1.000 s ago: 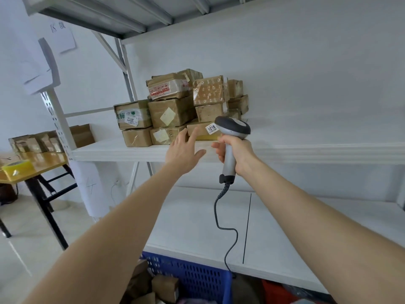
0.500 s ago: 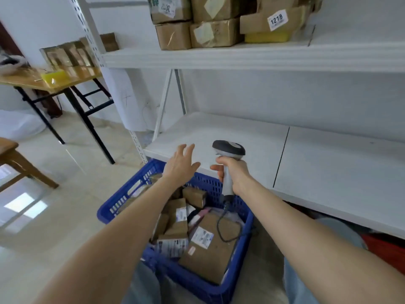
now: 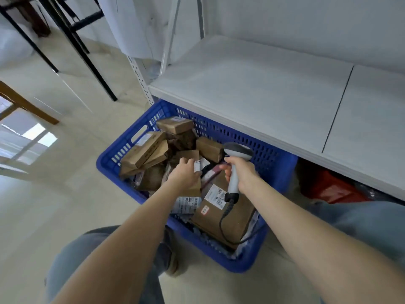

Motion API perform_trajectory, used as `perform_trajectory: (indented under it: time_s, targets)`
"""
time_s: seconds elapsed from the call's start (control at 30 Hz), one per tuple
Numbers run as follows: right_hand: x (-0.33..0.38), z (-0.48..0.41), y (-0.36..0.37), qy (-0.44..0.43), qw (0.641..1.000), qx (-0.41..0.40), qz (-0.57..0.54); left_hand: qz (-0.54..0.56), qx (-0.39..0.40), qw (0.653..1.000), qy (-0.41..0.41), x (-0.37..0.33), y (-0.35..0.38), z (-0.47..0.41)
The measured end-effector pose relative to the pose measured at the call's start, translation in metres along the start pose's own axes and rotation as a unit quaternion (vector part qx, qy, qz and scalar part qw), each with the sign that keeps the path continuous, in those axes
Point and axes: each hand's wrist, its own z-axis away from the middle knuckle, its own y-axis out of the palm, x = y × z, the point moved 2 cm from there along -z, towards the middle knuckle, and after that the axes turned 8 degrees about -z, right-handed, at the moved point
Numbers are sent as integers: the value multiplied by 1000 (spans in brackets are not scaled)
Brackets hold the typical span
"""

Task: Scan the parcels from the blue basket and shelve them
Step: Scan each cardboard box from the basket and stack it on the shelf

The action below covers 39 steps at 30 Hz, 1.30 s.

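The left hand (image 3: pixel 185 174) is down inside the blue basket (image 3: pixel 109 159), lying on a small brown parcel (image 3: pixel 195 187) with a white label (image 3: pixel 196 166); its fingers bend over the far edge and the thumb lies along the right side, but I cannot tell whether it actually grips the parcel. At 3 o'clock from it, just beside, the right hand (image 3: pixel 241 175) is wrapped round the handle of a grey scanner (image 3: pixel 237 150), head pointing away from the person over the basket. A black cable (image 3: pixel 221 224) drops from the handle's base and curls across a large flat parcel (image 3: pixel 228 218) at the basket's 5 o'clock corner; that parcel carries a white shipping label (image 3: pixel 215 195) and a small red-edged sticker (image 3: pixel 205 210). A white bag (image 3: pixel 188 204) with print lies beside it, under the left wrist. Further out, 1 long box (image 3: pixel 149 148) leans at 10 o'clock from the left hand, another box (image 3: pixel 175 125) sits at 12 o'clock against the far wall, and a smaller one (image 3: pixel 209 148) lies just left of the scanner head. The basket stands on the pale floor (image 3: pixel 65 194), its far side tucked under the white lower shelf (image 3: pixel 252 88). Something red (image 3: pixel 333 189) shows under the shelf at 3 o'clock. Black tabletop legs (image 3: pixel 87 60) stand at 11 o'clock, and the person's jeans (image 3: pixel 98 260) fill the bottom.
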Motion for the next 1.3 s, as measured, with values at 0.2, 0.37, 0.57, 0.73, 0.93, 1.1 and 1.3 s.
perform_trajectory:
  time_s: [0.2,0.37,0.57,0.73,0.93,1.1,1.3]
  targets:
    - [-37,-79,-26,62,995,-59,46,39,110,993,15,-25,67,-45]
    - [-54,-126,-48,109,985,-107,82,90,147,985,-3,-48,106,-79]
    - [-72,-160,-72,106,982,-108,112,108,178,975,-75,-58,129,-108]
    - [-67,-160,-68,96,988,-96,72,147,208,964,-78,-56,125,-112]
    - [-45,-118,-59,66,994,-80,16,215,174,957,-88,-49,92,-100]
    - [-23,-71,-48,36,998,-49,8,250,186,947,-75,-43,64,-68]
    - [-23,-59,-52,44,998,-39,3,204,154,967,-20,-72,103,-58]
